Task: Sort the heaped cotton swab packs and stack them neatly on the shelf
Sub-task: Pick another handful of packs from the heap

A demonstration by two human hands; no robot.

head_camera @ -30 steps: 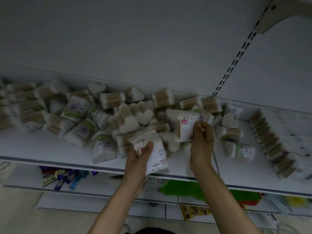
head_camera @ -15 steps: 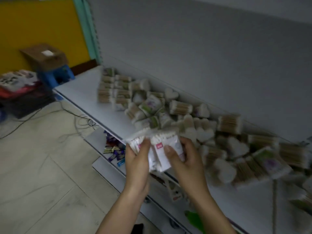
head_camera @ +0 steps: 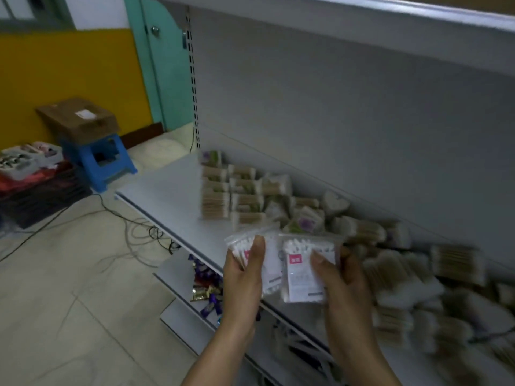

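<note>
My left hand grips a clear bag of white cotton swabs, thumb on its front. My right hand holds a second clear bag of white swabs with a red label beside the first. Both bags hang in front of the white shelf. Behind them, a heap of swab packs runs along the shelf to the right, with heart-shaped and round tubs mixed in. At the heap's left end, wooden-stick packs stand in neat stacks.
The shelf's left part is bare board. Lower shelves hold candy wrappers. On the tiled floor lie cables; a blue stool carries a cardboard box, and crates stand at far left.
My view has swung left along the shelf. Both hands brought their bags together, side by side, away from the heap and toward the shelf's left end.
</note>
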